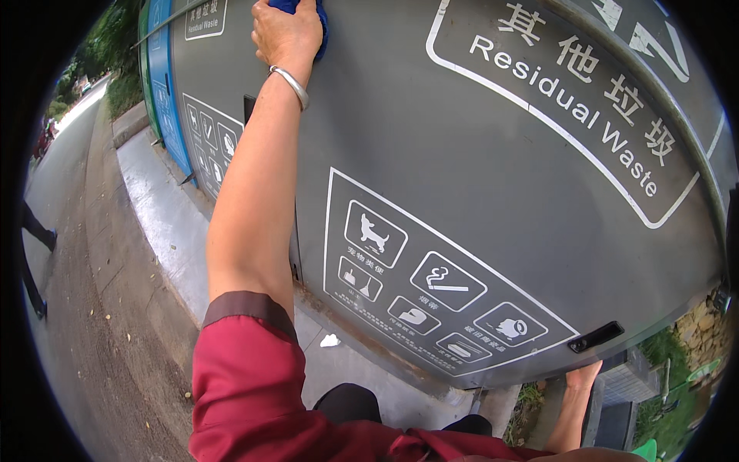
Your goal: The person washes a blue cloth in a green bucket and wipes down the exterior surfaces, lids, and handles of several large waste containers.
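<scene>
My left hand [288,35] is raised to the top of the view and grips a bunched blue cloth [322,32] against a grey waste bin panel [369,115]. Fingers are curled over the cloth, most of which the hand hides. A silver bangle [291,87] circles that wrist. At the lower right, my right hand [583,375] is at the panel's lower edge, just below a black handle [596,336]; its fingers are hidden. White pictograms and lettering cover the panel between my hands.
Further left stand another grey bin door [202,69] and a blue bin [173,115]. A pale ledge [158,200] runs along their base, with a scrap of white paper [329,340] on it. Beyond lies a road [65,162], where a person's dark-clad legs [35,262] show.
</scene>
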A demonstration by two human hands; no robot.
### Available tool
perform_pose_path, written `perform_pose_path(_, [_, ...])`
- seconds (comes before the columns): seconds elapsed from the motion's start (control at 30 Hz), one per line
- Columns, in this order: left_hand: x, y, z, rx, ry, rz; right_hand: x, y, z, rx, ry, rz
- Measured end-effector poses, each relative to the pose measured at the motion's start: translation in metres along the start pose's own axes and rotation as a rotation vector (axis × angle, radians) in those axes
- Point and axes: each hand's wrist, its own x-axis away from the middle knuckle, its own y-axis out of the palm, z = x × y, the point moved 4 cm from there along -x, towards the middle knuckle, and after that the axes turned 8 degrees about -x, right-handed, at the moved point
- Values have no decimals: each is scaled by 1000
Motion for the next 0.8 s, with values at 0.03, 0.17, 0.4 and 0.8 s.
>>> perform_pose_path(0.03, [10,2,-2,-48,116,112,-2,-4,0,-2,0,-18])
perform_pose_path(0.17, [122,-9,32,92,431,23,4,6,0,119,-24,-10])
perform_pose_path(0.4, [257,-64,-29,271,867,-284,12,15,-7,132,-1,-1])
perform_pose_path(0.8, [101,-32,-152,-18,439,-6,15,16,-6,99,3,93])
